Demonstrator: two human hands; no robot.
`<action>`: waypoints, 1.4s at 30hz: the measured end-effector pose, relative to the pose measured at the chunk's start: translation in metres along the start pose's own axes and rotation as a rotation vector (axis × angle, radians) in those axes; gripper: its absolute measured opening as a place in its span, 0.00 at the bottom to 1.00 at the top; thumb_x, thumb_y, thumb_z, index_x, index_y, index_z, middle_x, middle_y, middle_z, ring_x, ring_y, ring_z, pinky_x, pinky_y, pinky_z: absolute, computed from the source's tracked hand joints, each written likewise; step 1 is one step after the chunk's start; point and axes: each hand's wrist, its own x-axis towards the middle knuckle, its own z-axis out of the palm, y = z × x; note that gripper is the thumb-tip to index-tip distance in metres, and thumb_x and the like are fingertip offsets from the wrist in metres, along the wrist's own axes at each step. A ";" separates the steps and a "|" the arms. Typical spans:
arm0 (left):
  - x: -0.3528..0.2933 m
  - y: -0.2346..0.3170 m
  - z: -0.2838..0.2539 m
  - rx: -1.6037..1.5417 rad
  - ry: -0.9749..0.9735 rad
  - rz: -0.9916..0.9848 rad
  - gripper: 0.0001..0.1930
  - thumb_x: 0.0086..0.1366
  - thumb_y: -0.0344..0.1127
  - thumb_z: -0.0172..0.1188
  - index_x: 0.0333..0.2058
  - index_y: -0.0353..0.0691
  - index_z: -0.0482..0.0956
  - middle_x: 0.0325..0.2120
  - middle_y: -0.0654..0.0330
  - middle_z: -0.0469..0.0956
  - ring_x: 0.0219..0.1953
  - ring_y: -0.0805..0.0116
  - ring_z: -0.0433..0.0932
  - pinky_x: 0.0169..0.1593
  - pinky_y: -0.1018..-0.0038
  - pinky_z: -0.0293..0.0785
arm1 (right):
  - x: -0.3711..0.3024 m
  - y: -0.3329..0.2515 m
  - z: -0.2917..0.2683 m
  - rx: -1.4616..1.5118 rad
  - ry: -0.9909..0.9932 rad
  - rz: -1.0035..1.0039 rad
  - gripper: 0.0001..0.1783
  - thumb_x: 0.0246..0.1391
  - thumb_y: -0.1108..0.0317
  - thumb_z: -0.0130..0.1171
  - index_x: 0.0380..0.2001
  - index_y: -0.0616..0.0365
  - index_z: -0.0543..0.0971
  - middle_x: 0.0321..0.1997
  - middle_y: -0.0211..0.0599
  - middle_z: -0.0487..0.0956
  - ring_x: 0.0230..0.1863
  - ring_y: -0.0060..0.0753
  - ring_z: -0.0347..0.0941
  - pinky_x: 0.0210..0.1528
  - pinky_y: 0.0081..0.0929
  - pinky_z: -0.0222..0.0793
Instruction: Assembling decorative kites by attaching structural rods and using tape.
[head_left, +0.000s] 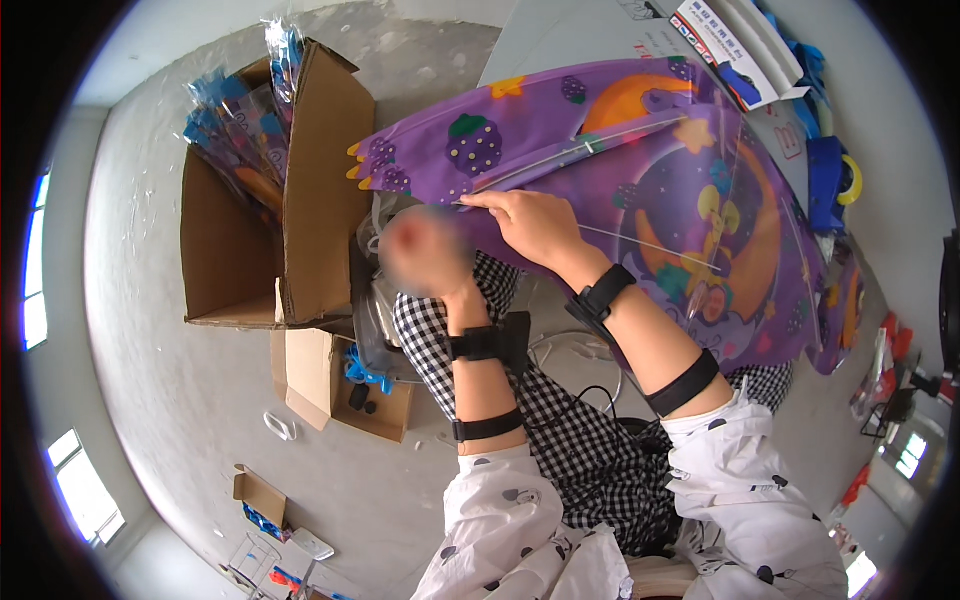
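A purple kite (560, 130) printed with strawberries, stars and orange moons lies spread across my lap and the grey table. Thin pale rods (630, 245) cross it. At its near left edge, the index finger of my right hand (540, 228) presses the end of a rod, with the other fingers curled in around the kite's edge. My left hand (428, 252) is raised just below that spot, close to the kite's left corner. A blur covers it, so its fingers and anything in them cannot be made out.
On the left stands a tall open cardboard box (325, 170) with several plastic-wrapped packs (240, 130). Below it, a small carton (305, 375) holds blue and black items. At the far right sit a white box (735, 50) and a blue tape dispenser (828, 185).
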 end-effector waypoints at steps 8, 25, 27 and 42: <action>0.004 0.007 -0.004 0.189 0.020 0.371 0.21 0.60 0.29 0.64 0.49 0.32 0.66 0.44 0.55 0.71 0.38 0.71 0.73 0.33 0.79 0.71 | 0.003 -0.007 -0.027 0.164 -0.088 0.047 0.22 0.60 0.62 0.50 0.58 0.36 0.70 0.43 0.36 0.81 0.39 0.43 0.79 0.38 0.40 0.74; 0.052 0.021 0.069 0.790 -0.226 0.819 0.38 0.47 0.39 0.74 0.54 0.33 0.65 0.47 0.50 0.70 0.54 0.51 0.66 0.57 0.61 0.63 | -0.210 0.198 -0.251 -0.447 0.537 0.332 0.03 0.60 0.75 0.49 0.35 0.61 0.72 0.34 0.44 0.73 0.36 0.50 0.72 0.39 0.34 0.68; 0.052 0.012 0.070 0.808 -0.192 0.729 0.36 0.48 0.38 0.73 0.53 0.33 0.66 0.48 0.51 0.71 0.55 0.51 0.65 0.58 0.61 0.62 | -0.236 0.244 -0.253 -0.471 0.569 0.357 0.02 0.59 0.76 0.49 0.35 0.61 0.72 0.34 0.45 0.74 0.37 0.50 0.72 0.39 0.34 0.68; -0.041 0.019 0.138 0.350 -0.838 0.648 0.20 0.57 0.22 0.59 0.49 0.36 0.69 0.42 0.55 0.73 0.38 0.64 0.78 0.44 0.69 0.72 | -0.070 0.124 -0.135 -0.208 0.531 -0.113 0.20 0.48 0.80 0.52 0.47 0.59 0.75 0.52 0.42 0.74 0.55 0.45 0.69 0.57 0.40 0.64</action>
